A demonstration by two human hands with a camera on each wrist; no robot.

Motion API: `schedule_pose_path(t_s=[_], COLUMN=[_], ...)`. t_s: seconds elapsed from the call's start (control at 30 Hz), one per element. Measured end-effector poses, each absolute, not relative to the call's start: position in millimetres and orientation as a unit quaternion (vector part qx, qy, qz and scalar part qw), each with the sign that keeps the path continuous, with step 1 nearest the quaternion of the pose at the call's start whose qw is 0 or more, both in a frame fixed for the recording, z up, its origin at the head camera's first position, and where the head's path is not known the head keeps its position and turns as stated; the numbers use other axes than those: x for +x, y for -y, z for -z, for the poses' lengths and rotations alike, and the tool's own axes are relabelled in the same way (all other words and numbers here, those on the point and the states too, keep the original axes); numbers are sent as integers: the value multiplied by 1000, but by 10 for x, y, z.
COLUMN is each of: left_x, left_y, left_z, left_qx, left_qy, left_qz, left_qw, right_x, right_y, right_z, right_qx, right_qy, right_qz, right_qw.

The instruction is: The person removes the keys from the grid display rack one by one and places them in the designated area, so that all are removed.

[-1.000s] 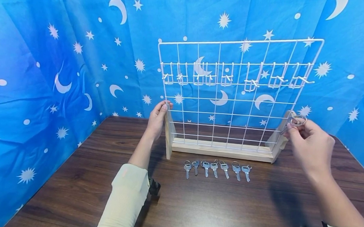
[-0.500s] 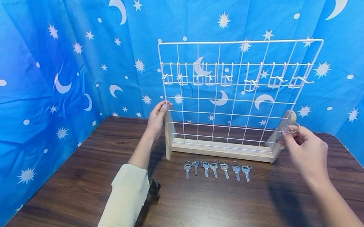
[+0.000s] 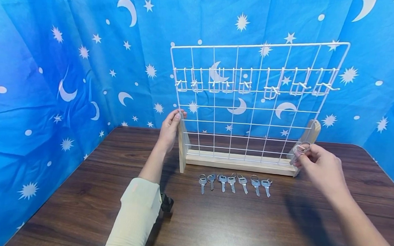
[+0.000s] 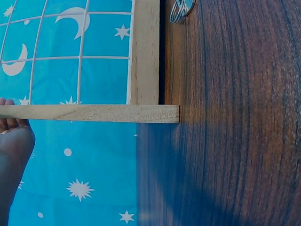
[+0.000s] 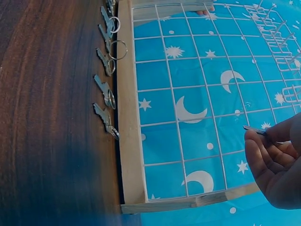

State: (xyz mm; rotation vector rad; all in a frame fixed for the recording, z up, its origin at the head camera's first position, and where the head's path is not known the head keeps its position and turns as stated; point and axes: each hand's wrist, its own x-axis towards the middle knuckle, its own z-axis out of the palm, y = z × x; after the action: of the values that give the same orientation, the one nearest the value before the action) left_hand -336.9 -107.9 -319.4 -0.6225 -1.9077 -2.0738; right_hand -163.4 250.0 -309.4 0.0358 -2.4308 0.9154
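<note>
A white wire grid rack on a wooden stand (image 3: pixel 238 164) stands upright on the table. My left hand (image 3: pixel 169 132) holds its left wooden upright (image 3: pixel 182 148), thumb in front. In the left wrist view, that hand's fingers (image 4: pixel 10 123) show at the upright's edge. My right hand (image 3: pixel 326 170) pinches a silver key (image 3: pixel 293 159) by its head, in front of the stand's right end; the key's ring (image 3: pixel 304 146) sticks up above the fingers. In the right wrist view only a thin edge of the key (image 5: pixel 254 129) shows.
White wire hooks (image 3: pixel 271 93) hang in a row across the grid's upper part. Several silver keys with rings (image 3: pixel 242 183) lie in a row on the dark wooden table (image 3: pixel 231 230), just before the stand. A blue star-patterned cloth (image 3: pixel 84 74) surrounds the table's back and sides.
My right hand has moved left and down with the key, from beside the top of the right upright to lower in front of it. The left hand has stayed put.
</note>
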Motion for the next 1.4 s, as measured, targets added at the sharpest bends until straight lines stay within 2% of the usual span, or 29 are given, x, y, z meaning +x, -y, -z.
schedule_pose_path(t_s=[0.4, 0.93, 1.4], left_x=[-3363, -3366, -3360], left_y=[1078, 1068, 1076], left_z=[3188, 3180, 3189], left_qx=[-207, -208, -209], left_qy=[657, 655, 660], left_qz=[714, 716, 711], left_qw=[125, 122, 129], right_x=[-1712, -1771, -1861], right_y=[-2528, -2557, -2582], right_z=[3214, 3431, 3655], right_qx=[23, 34, 60], right_qy=[914, 925, 908], right_qz=[-365, -355, -410], right_qw=[176, 131, 53])
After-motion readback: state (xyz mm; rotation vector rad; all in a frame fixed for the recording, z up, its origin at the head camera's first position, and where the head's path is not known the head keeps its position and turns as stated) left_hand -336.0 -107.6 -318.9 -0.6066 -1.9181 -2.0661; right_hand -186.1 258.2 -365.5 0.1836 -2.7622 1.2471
